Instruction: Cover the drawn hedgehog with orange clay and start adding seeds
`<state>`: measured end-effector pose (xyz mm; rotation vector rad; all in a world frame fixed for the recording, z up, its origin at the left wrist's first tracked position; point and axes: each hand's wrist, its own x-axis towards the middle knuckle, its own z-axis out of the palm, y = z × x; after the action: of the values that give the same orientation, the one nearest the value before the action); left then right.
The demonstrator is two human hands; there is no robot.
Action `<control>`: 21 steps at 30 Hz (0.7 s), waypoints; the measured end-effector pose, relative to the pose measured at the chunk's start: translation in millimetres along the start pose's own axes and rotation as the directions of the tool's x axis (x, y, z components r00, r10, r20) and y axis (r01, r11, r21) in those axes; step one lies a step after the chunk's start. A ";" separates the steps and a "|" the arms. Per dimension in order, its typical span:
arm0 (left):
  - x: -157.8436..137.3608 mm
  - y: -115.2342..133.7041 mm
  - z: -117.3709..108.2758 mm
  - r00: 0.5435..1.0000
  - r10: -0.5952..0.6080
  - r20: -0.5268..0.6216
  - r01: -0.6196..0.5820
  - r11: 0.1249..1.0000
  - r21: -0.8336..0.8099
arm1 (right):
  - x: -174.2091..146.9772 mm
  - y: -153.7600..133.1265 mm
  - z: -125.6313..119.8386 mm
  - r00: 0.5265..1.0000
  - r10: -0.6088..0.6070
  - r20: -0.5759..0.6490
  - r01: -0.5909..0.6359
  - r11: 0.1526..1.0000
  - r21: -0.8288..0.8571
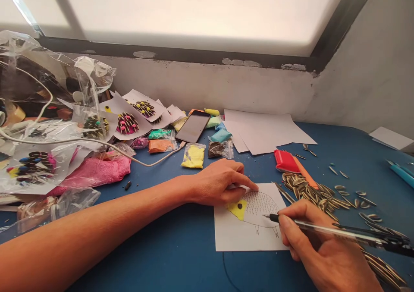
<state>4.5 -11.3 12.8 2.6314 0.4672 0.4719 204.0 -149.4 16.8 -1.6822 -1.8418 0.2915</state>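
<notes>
Right hand point(318, 244) holding black pen point(336, 231), left hand point(223, 180) on drawing paper point(233, 236)

The right hand point(326, 249) holds a ballpoint pen point(339, 233), its tip at an animal drawing point(258, 205) with a yellow head point(237, 211) on white paper point(239, 239); the left hand point(223, 180) touches the paper's upper edge, sunflower seeds point(323, 197) scattered rightward.

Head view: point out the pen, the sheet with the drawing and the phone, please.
Pen point(339, 234): head view, on its clear barrel.
Sheet with the drawing point(237, 239): head view, on its bare lower part.
Phone point(194, 127): head view, on its screen.
</notes>
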 end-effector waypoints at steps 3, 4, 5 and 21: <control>-0.2 -0.7 0.9 1.000 0.008 -0.005 -0.008 1.000 -0.012 | -0.5 0.2 1.7 1.000 -0.001 0.004 0.001 1.000 0.021; -0.3 -0.7 1.1 1.000 0.008 -0.006 -0.008 1.000 -0.013 | -0.5 0.4 2.1 1.000 -0.002 0.010 0.001 1.000 0.027; -0.4 -0.7 1.2 1.000 0.006 -0.007 -0.006 1.000 -0.013 | -0.3 0.6 2.3 1.000 0.001 0.019 -0.001 1.000 0.027; -0.6 -3.5 2.8 1.000 0.023 -0.021 -0.023 1.000 -0.012 | 2.7 1.1 0.5 0.992 -0.121 -0.032 0.120 0.993 -0.011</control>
<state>4.2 -9.6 8.6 2.6250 0.4395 0.5088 204.7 -146.5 16.6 -1.5651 -1.9145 0.2042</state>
